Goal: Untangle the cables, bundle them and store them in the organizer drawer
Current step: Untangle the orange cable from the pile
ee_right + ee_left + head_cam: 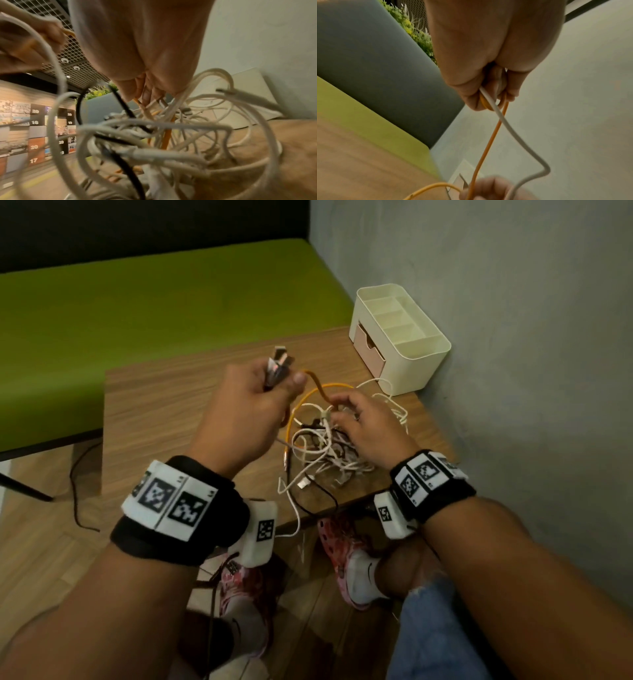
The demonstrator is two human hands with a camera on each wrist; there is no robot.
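A tangle of white, black and orange cables point(322, 446) lies on the small wooden table point(154, 405). My left hand point(260, 395) is raised above the table and grips several cable plug ends point(279, 362), with an orange cable point(488, 146) and a white cable point(513, 132) trailing down from its curled fingers point(488, 94). My right hand point(359, 419) sits on the tangle and pinches the orange cable point(322, 392) among the white loops point(154, 135). The cream organizer point(400, 337) with its pink drawer point(368, 347) shut stands at the table's far right corner.
A grey wall point(513, 337) runs close along the right of the table. A green bench point(154, 296) lies behind and to the left. Cable ends hang over the table's near edge point(294, 515) above my knees and shoes.
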